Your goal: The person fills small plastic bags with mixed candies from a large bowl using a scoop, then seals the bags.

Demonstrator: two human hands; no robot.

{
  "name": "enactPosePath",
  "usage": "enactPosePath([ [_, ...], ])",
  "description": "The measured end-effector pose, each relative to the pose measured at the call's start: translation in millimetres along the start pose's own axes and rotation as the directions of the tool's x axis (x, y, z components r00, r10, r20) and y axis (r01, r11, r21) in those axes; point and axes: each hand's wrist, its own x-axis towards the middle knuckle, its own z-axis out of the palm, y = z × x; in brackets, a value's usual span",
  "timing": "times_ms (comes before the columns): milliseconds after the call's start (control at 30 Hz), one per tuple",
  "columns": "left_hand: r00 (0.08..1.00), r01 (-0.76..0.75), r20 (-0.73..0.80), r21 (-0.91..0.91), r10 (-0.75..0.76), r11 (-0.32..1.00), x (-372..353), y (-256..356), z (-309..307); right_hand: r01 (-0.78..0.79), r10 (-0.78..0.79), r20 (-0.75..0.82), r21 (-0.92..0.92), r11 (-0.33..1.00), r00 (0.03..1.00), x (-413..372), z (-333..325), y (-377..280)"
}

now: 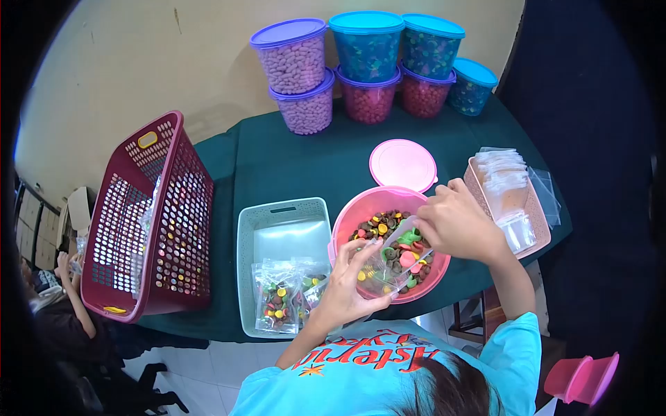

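Note:
Over a round pink tub (339, 223) of multicoloured chocolate candies (378, 225), both my hands work close together. My left hand (352, 281) grips a clear plastic bag (377, 276) by its side, with a few yellow pieces showing inside. Closed around a translucent scoop (402, 232), my right hand (454, 220) tilts it at the mouth of the bag. Green and red pieces show by the scoop. Left of the tub, a pale green basket (245, 243) holds several filled clear bags (279, 298).
A pink lid (403, 165) lies behind the tub. To the right, a pink basket (475, 182) holds clear bags (503, 173). Lidded candy tubs (366, 52) are stacked at the back. A tall maroon basket (182, 229) stands left. Another person (69, 312) is at far left.

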Motion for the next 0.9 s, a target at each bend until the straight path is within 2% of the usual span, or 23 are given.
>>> enactPosePath([
  [167,0.997,0.067,-0.021,-0.041,-0.068,0.997,-2,2,8,0.147,-0.154,-0.042,-0.147,0.978,0.987,4,4,-29],
  [233,0.994,0.102,-0.042,-0.065,-0.105,0.993,-3,2,11,0.199,-0.232,-0.061,-0.333,0.922,0.971,7,1,-40],
  [267,0.989,0.131,-0.049,-0.094,-0.136,0.987,-4,2,11,0.225,-0.256,-0.045,-0.351,0.909,0.966,8,-1,-43],
  [367,0.989,0.078,-0.122,-0.007,-0.078,0.997,-5,5,12,0.275,-0.316,-0.047,-0.383,0.882,0.948,14,-5,-43],
  [500,0.969,0.114,-0.214,-0.044,-0.12,0.993,-8,13,15,0.319,-0.369,-0.074,-0.365,0.875,0.927,20,-23,-38],
  [567,0.965,0.073,-0.255,0.051,-0.058,0.996,-8,15,14,0.28,-0.368,-0.151,-0.412,0.867,0.917,19,-24,-41],
  [633,0.96,0.11,-0.261,0.013,-0.102,0.994,-13,13,21,0.291,-0.399,-0.158,-0.458,0.84,0.903,17,-20,-47],
  [700,0.954,0.145,-0.263,-0.023,-0.146,0.989,-16,14,24,0.364,-0.451,-0.09,-0.461,0.809,0.888,16,-20,-48],
  [900,0.944,0.113,-0.32,0.089,-0.079,0.99,-23,17,26,0.421,-0.479,-0.12,-0.326,0.847,0.87,17,-27,-37],
])
